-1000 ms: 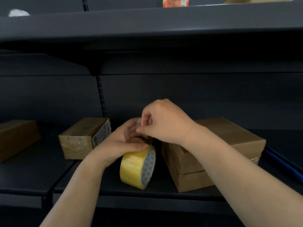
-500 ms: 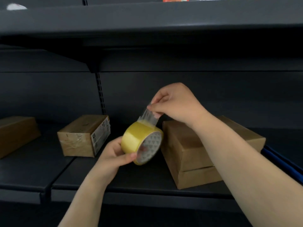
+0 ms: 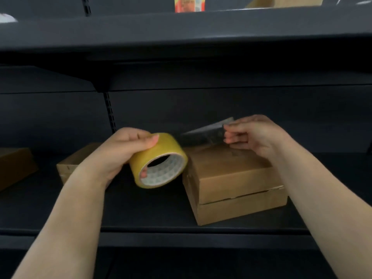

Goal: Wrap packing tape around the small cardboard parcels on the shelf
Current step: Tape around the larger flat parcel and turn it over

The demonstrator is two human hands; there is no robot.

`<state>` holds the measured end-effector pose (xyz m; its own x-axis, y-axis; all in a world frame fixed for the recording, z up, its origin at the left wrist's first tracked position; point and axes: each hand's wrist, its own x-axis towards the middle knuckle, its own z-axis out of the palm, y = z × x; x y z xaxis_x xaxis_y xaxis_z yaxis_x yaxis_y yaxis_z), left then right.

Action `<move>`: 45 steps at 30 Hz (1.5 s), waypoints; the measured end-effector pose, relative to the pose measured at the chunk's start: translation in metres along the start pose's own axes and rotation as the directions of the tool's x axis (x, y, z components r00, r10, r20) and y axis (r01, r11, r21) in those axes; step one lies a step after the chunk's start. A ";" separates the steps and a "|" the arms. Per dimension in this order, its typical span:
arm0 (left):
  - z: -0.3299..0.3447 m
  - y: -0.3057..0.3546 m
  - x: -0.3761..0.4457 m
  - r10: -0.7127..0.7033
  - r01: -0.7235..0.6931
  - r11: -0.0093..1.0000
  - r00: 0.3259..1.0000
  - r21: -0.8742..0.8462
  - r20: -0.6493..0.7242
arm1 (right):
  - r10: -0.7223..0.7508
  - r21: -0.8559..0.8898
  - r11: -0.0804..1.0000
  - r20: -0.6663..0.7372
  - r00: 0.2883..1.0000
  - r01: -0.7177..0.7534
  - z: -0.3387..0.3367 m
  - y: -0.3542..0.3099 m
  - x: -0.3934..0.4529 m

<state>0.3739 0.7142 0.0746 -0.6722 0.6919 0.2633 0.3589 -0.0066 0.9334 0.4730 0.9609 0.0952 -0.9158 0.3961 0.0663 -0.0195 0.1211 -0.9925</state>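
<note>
From the head view, the left hand (image 3: 122, 152) grips the tape roll (image 3: 159, 161), while the right hand (image 3: 254, 135) at its 3 o'clock pinches the pulled-out tape strip (image 3: 203, 133) over the stacked parcels (image 3: 233, 184) on the shelf (image 3: 141, 214). Next, I'd judge, the strip needs pressing onto the top box.

The tape roll (image 3: 159, 160) in my left hand (image 3: 120, 152) is glossy yellow, its core white with a grey lattice print. At three o'clock of it sits a plain brown parcel (image 3: 235, 184). The shelf (image 3: 141, 214) is dark grey; at twelve o'clock stands a red-and-yellow packet (image 3: 189, 4).
</note>
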 end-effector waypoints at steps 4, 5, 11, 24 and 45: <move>-0.002 -0.013 0.004 0.093 -0.054 0.981 0.975 -0.188 0.203 | -0.001 0.030 1.000 -0.001 1.000 0.001 -0.017 0.005 -0.001; -0.001 -0.018 0.005 0.237 -0.100 0.901 0.929 -0.423 0.285 | -0.001 0.054 0.999 0.007 1.000 0.001 -0.019 0.004 -0.001; 0.003 -0.013 0.005 0.247 -0.027 0.865 0.892 -0.501 0.378 | -0.030 0.092 0.995 -0.010 1.000 0.031 -0.033 -0.002 0.000; -0.013 -0.044 -0.009 0.378 0.098 0.549 0.857 -0.830 0.350 | 0.018 0.083 0.997 -0.102 0.995 -0.010 -0.063 0.006 0.006; 0.097 -0.074 -0.032 0.166 -0.125 0.974 0.961 -0.188 0.221 | -0.516 -0.039 0.814 0.408 0.753 0.579 0.046 -0.079 -0.008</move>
<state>0.4319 0.7627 -0.0271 -0.4434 0.8234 0.3542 0.3122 -0.2285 0.9221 0.4632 0.9059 0.1685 -0.8435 -0.1355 0.5198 -0.5303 0.3637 -0.7658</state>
